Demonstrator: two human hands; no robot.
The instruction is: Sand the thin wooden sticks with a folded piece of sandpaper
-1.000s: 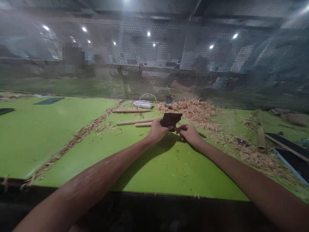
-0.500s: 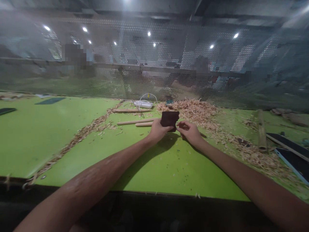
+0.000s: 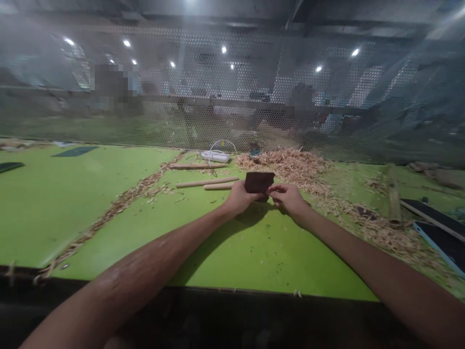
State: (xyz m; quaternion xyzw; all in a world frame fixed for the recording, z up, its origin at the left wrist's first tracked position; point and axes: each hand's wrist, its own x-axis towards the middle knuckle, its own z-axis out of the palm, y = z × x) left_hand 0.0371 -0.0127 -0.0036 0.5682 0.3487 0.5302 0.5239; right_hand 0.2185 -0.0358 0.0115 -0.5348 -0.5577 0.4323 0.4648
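A dark brown sheet with a ragged right edge (image 3: 259, 182) is held up above the green table (image 3: 232, 261). My left hand (image 3: 241, 198) grips it at its lower left, thumb across the lower part. At its lower right edge, my right hand (image 3: 286, 198) has thumb and fingertips pinched together on the sheet. Just behind my left hand lie two smooth wooden sticks (image 3: 207, 183) (image 3: 220, 186), partly hidden at their right ends.
Pale wood shavings (image 3: 290, 165) are heaped behind the hands and trail right. A white power strip (image 3: 215, 156) with a cable and a longer wooden piece (image 3: 198, 166) lie at the back. Bamboo (image 3: 394, 196) and dark flat boards (image 3: 436, 218) are at right; a perforated screen (image 3: 232, 111) stands behind.
The sheet has tilted and shifted slightly right and down. My right hand has closed in on its lower right edge, where a small gap showed before.
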